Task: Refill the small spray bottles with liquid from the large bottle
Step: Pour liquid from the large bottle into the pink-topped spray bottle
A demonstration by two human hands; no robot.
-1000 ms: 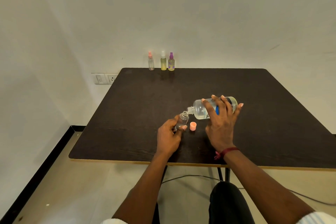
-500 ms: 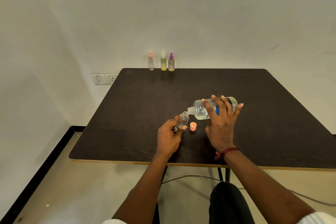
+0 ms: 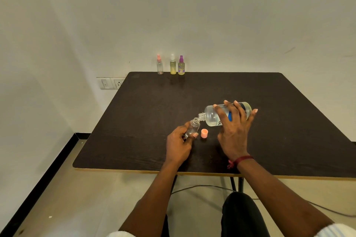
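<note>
Left hand (image 3: 179, 144) is gripping the small open spray bottle (image 3: 192, 128), fingers (image 3: 194, 135) curling round its lower body. The bottle is leaning, mouth pointing up and to the right, low over the worktop (image 3: 154, 111) near front-centre. Can't tell if its base is touching the surface.

Right hand (image 3: 234, 131) is holding the large bottle (image 3: 212, 116) from above, fingers (image 3: 229, 106) wrapping over the labelled mid-section. It is lying close to horizontal, with the neck pointing left and slightly down. Its uncapped mouth is touching or sitting just beside the small bottle's rim; can't tell which. Clear to pale yellowish liquid is sitting inside the large bottle. Any stream between the two mouths is too fine to make out, and the small bottle's fill level is unreadable too.

Pink cap (image 3: 204, 133) is standing open end up on the worktop, just beside the small bottle and between the two hands.

Three more spray bottles are standing upright in a tight row at the far edge, left of centre and well apart from the hands: pink-topped clear one (image 3: 159, 65), white-topped yellowish one (image 3: 172, 65), purple-topped one (image 3: 181, 66).

Red thread band (image 3: 240, 159) is sitting on the right wrist. A switch and socket plate (image 3: 110, 83) is showing on the wall left of the worktop. A cable (image 3: 202, 186) is running across the floor beneath it.
</note>
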